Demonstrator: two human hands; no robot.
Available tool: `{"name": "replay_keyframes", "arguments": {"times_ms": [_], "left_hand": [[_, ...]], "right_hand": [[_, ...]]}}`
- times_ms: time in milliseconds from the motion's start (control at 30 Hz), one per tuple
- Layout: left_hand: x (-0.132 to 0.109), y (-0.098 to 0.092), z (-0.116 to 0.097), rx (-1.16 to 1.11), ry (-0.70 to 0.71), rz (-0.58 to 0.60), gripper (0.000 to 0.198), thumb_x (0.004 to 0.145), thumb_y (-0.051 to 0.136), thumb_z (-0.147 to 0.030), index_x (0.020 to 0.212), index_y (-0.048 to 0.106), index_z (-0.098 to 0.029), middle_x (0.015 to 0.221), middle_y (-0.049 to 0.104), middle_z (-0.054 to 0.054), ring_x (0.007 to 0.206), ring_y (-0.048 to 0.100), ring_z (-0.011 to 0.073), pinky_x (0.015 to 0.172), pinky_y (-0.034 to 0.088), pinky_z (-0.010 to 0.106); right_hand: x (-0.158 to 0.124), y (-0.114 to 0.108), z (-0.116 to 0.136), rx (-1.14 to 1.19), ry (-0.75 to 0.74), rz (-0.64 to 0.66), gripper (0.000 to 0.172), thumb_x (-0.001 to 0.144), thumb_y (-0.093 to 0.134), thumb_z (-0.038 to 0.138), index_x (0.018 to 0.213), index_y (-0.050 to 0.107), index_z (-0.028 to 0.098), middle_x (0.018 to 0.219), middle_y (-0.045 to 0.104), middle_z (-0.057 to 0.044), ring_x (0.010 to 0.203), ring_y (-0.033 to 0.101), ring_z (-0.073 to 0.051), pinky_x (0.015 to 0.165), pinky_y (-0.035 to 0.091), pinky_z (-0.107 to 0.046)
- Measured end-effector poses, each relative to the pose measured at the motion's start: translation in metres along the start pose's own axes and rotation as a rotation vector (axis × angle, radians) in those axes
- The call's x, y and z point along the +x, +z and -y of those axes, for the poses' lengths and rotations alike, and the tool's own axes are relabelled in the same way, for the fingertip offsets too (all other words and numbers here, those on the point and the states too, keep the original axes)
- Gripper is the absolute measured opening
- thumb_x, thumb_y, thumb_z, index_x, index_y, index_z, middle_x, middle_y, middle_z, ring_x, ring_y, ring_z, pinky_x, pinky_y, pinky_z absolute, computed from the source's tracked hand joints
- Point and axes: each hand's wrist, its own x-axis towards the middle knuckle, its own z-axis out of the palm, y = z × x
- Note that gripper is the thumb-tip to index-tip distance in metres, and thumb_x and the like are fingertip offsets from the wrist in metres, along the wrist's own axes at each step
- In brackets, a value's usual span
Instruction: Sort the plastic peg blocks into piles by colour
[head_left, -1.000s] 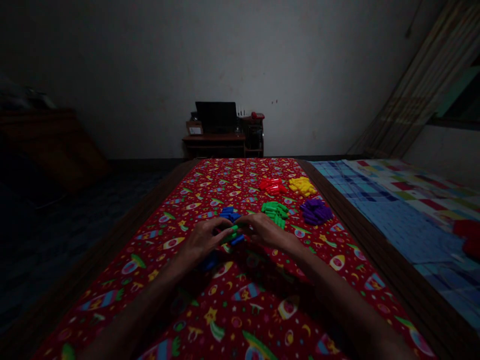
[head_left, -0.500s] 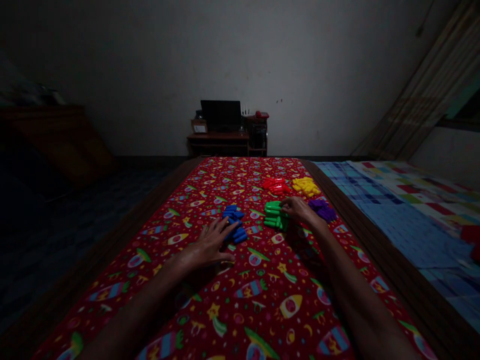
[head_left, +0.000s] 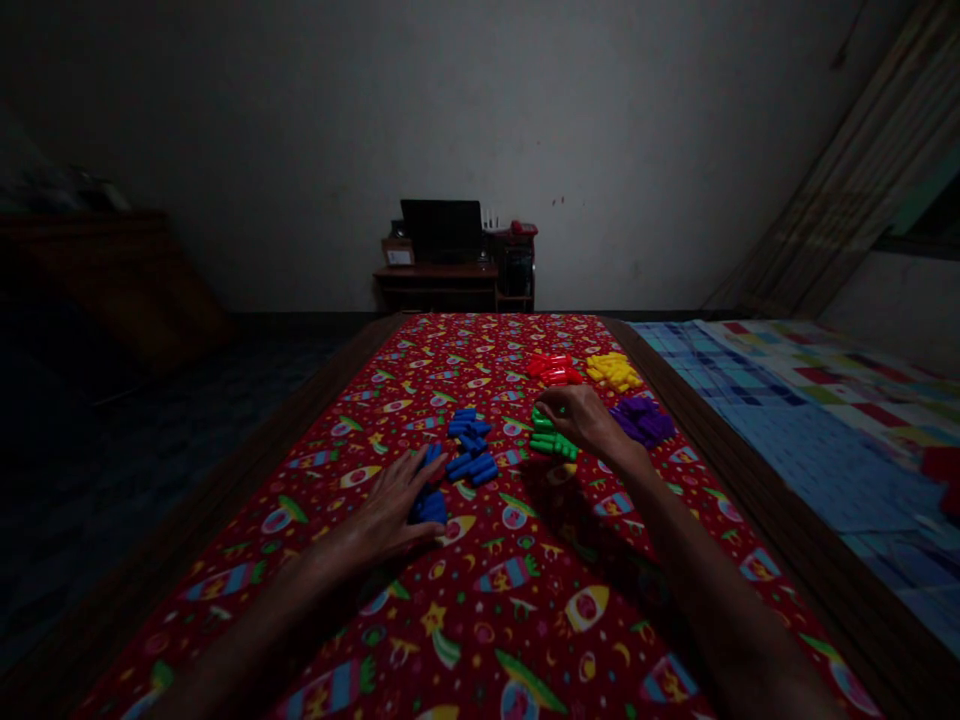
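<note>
Small blue pieces (head_left: 472, 468) lie in a group left of the middle of the patterned red cloth (head_left: 510, 580). More blue pieces (head_left: 429, 508) are partly hidden beside and under my left hand (head_left: 386, 510), whose fingers are spread over them. My right hand (head_left: 577, 412) hovers at the green pieces (head_left: 553, 445), thumb and fingertips pinched together; whatever they hold, if anything, is too small to name. Purple pieces (head_left: 643, 422) are heaped just right of that hand.
Behind the green group lie red pieces (head_left: 555, 370) and yellow pieces (head_left: 613, 371). A desk with a dark monitor (head_left: 442, 228) stands against the far wall. Blue and checkered bedding (head_left: 817, 440) is on the right.
My left hand has moved left and nearer, and some blue pieces now lie apart from the main blue group. My right hand has shifted slightly left and away over the green pieces.
</note>
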Motion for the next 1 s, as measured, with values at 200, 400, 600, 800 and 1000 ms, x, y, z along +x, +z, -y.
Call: {"name": "replay_keyframes", "arguments": {"times_ms": [200, 400, 600, 800, 1000], "left_hand": [[0.012, 0.030, -0.014, -0.084, -0.026, -0.254, 0.079, 0.084, 0.056, -0.052, 0.150, 0.020, -0.029, 0.160, 0.005, 0.013, 0.145, 0.010, 0.0365, 0.111, 0.025, 0.058], [0.063, 0.016, 0.002, -0.352, -0.174, -0.350, 0.086, 0.077, 0.058, -0.062, 0.147, 0.029, -0.021, 0.153, 0.031, 0.018, 0.140, 0.028, 0.0345, 0.111, 0.028, 0.054], [0.089, 0.008, 0.003, -0.565, -0.240, -0.371, 0.061, 0.087, 0.037, -0.059, 0.129, 0.055, -0.019, 0.133, 0.058, 0.013, 0.126, 0.051, 0.0286, 0.108, 0.036, 0.045], [0.093, 0.010, -0.019, -0.634, -0.089, -0.268, 0.056, 0.090, 0.032, -0.054, 0.113, 0.065, -0.016, 0.117, 0.067, 0.012, 0.110, 0.061, 0.0255, 0.101, 0.044, 0.041], [0.090, 0.020, -0.013, -0.864, -0.180, -0.533, 0.052, 0.091, 0.031, -0.050, 0.119, 0.059, -0.017, 0.127, 0.060, 0.013, 0.119, 0.055, 0.0248, 0.103, 0.043, 0.044]], "right_hand": [[0.005, 0.088, 0.028, 0.180, -0.109, 0.011, 0.044, 0.094, 0.045, 0.041, 0.129, 0.056, 0.018, 0.131, 0.057, -0.015, 0.122, 0.052, -0.024, 0.100, 0.040, -0.036], [0.048, 0.136, 0.022, 0.126, 0.017, 0.200, 0.043, 0.100, 0.029, 0.034, 0.128, 0.054, 0.012, 0.130, 0.055, -0.019, 0.128, 0.045, -0.025, 0.109, 0.030, -0.042], [0.037, 0.135, 0.017, 0.370, -0.055, 0.166, 0.053, 0.101, 0.016, 0.039, 0.106, 0.062, 0.015, 0.097, 0.067, -0.009, 0.091, 0.060, -0.017, 0.087, 0.045, -0.031], [-0.019, 0.117, 0.007, 0.517, -0.038, 0.039, 0.054, 0.097, 0.029, 0.051, 0.136, 0.049, 0.020, 0.132, 0.056, -0.010, 0.122, 0.051, -0.022, 0.103, 0.039, -0.038], [-0.062, 0.111, -0.003, 0.330, -0.103, -0.055, 0.052, 0.090, 0.052, 0.041, 0.135, 0.049, 0.017, 0.134, 0.054, -0.017, 0.126, 0.048, -0.027, 0.105, 0.037, -0.045]]}}
